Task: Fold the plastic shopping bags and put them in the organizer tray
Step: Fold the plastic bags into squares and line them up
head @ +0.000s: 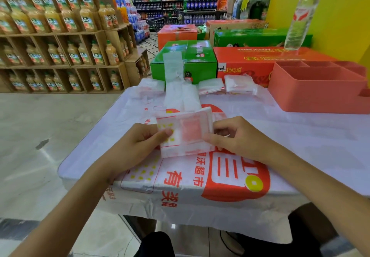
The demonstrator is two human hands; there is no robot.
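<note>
Both hands hold a plastic shopping bag (185, 134), folded down to a small rectangle, just above the table (300, 136): the left hand (140, 144) pinches its left edge under the thumb, and the right hand (238, 138) curls its fingers around the right edge. Folded bags (211, 85) lie at the far edge, near the salmon organizer tray (320, 94), whose visible compartments appear unfilled. An unfolded bag (200, 176), spread flat beneath the hands, reads "超市" and "有" in red. By this evidence, folding is well under way while loading has yet to start. A carton (250, 70) behind shows "150"; other print is illegible.
</note>
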